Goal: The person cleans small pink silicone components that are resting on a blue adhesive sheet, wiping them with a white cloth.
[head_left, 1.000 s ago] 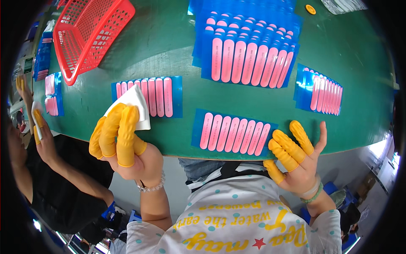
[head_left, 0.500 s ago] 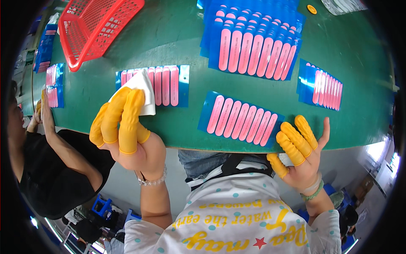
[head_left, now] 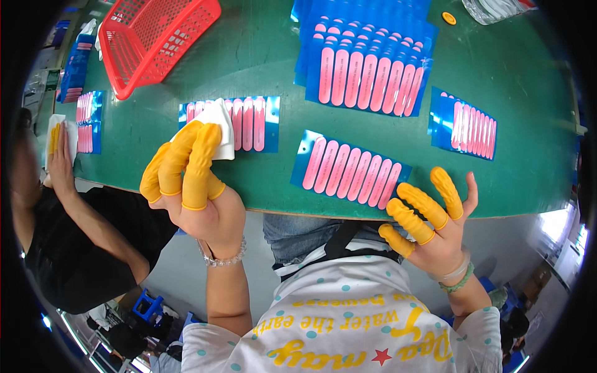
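My left hand [head_left: 202,186], in yellow finger cots, is closed on a folded white cloth [head_left: 220,124]. The cloth lies over part of a blue sheet [head_left: 272,124] bearing a row of pink, round-ended strips like nail files. My right hand [head_left: 435,230] also wears yellow finger cots, except on the little finger. Its fingers are spread at the table's front edge, with nothing visible in them. Beside its fingertips lies another blue sheet [head_left: 305,155] with several pink strips [head_left: 352,173], slightly tilted.
Overlapping blue sheets with pink strips [head_left: 367,78] spread at the far middle. A smaller group [head_left: 474,127] lies right. A red perforated basket [head_left: 152,46], yellow ring [head_left: 448,18] and clear plastic bag [head_left: 497,9] are farther back. At left, a co-worker's hand [head_left: 60,158] rests by a white cloth.
My right hand has shifted slightly left, toward the nearest sheet's corner; a whitish thing beneath it no longer shows. My left hand still grips the cloth. The co-worker's white cloth has come into view.
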`<state>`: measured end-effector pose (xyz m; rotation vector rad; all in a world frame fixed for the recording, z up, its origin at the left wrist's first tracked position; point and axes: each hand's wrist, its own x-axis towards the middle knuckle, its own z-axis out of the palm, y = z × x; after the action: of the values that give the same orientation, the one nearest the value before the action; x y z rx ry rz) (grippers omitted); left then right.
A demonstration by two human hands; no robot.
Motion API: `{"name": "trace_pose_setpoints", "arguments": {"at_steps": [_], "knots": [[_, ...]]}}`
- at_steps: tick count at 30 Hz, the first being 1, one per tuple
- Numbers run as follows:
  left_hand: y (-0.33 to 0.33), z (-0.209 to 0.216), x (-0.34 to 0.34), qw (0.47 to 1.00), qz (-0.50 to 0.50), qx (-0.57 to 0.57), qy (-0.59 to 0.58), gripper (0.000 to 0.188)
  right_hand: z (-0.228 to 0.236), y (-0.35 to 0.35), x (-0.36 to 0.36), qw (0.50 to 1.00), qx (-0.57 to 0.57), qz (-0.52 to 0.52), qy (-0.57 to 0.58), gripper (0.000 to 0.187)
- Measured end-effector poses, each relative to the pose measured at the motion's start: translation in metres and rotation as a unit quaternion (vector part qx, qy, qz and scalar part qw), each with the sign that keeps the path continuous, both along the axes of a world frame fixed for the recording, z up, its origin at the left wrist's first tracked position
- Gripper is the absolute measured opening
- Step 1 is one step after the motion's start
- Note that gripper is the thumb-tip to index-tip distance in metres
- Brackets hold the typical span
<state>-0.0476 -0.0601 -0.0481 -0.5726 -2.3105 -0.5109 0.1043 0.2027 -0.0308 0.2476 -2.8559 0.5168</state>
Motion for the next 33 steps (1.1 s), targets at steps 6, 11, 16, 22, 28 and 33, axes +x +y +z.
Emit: {"name": "trace_pose_setpoints", "arguments": {"at_steps": [6, 11, 16, 22, 28, 33], "knots": [[0.002, 0.003, 0.001, 1.0, 0.018, -0.02, -0.007, 0.028, -0.004, 0.008, 0.004, 0.997, -0.003, 0.035, 0.074, 0.033], [0.001, 0.004, 0.002, 0.999, 0.027, -0.035, -0.007, 0.021, -0.005, 0.016, 0.012, 0.996, -0.024, 0.058, 0.069, 0.037], [0.004, 0.004, 0.002, 0.999, 0.023, -0.047, -0.012, 0.02, 0.004, 0.029, 0.014, 0.994, -0.073, 0.053, 0.064, 0.036], [-0.004, 0.003, 0.002, 0.997, 0.009, -0.077, 0.005, 0.024, 0.019, 0.067, 0.018, 0.992, -0.004, -0.079, 0.102, 0.03], [-0.001, 0.002, 0.001, 0.997, 0.013, -0.077, 0.008, 0.025, 0.007, 0.1, 0.015, 0.972, -0.015, -0.217, 0.084, 0.031], [-0.001, 0.0, 0.001, 0.997, 0.019, -0.073, 0.01, 0.025, 0.008, 0.098, 0.017, 0.972, 0.023, -0.22, 0.082, 0.034]]}}
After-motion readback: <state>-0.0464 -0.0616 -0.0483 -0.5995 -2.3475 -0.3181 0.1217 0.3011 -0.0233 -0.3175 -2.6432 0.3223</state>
